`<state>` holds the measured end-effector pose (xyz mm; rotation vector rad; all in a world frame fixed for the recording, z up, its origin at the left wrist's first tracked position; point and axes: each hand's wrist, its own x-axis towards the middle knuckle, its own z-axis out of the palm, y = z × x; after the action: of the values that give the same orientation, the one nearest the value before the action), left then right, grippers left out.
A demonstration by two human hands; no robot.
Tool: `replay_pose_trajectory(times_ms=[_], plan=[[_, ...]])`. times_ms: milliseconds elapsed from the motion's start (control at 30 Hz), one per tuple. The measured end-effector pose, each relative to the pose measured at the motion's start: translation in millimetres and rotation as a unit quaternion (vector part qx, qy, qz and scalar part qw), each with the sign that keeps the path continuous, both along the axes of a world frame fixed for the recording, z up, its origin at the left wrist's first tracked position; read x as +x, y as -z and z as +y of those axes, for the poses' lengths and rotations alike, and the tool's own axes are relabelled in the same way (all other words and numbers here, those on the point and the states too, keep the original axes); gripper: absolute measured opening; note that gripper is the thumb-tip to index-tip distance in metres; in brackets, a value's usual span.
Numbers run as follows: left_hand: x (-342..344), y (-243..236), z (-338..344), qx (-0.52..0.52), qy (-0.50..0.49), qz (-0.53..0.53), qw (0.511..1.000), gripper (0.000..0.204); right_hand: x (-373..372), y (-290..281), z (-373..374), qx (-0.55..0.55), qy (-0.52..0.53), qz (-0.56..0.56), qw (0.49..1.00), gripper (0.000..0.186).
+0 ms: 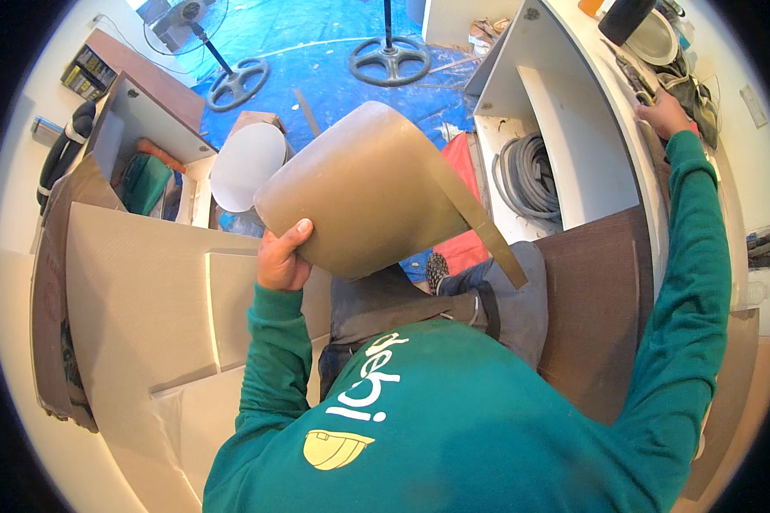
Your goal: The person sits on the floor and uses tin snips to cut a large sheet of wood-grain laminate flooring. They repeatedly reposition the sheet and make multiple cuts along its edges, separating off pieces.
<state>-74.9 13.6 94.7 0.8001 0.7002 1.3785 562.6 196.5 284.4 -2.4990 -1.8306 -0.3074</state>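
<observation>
My left hand [286,256] grips the lower left edge of a large, smooth, curved brown sheet [376,192], thumb on its near face. A narrow band of the same colour [492,239] runs off its right side and slants down over my right leg. The fingers behind the sheet are hidden. Far to the right, my right arm reaches up to a white cabinet top. There my right hand [666,114] is closed at the near end of a metal hand tool [633,79], whose exact kind I cannot make out.
A coiled grey hose [526,175] lies inside the cabinet [573,128] at right. Brown boards [137,291] lean at my left. Beyond are a pale round piece [250,167], a blue floor sheet [316,51], a fan [188,26] and a round metal stand base [389,61].
</observation>
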Motion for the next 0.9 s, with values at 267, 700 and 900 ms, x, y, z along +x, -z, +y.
replay_pose_trajectory(times_ms=[267, 700, 900], plan=[[-13.1, -32.1, 20.7, 0.053, -0.002, 0.015, 0.998, 0.055, -131.6, -47.7, -64.6, 0.213, -0.183, 0.450, 0.848, 0.060], [-52.3, -91.0, 39.9, 0.137, -0.043, 0.098, 0.985, 0.063, -271.0, 80.9, -196.9, -0.064, -0.252, 0.728, 0.634, 0.060], [-51.3, -95.9, 40.2, 0.160, -0.046, 0.092, 0.982, 0.060, -272.5, 88.3, -208.8, -0.101, -0.321, 0.646, 0.685, 0.049]])
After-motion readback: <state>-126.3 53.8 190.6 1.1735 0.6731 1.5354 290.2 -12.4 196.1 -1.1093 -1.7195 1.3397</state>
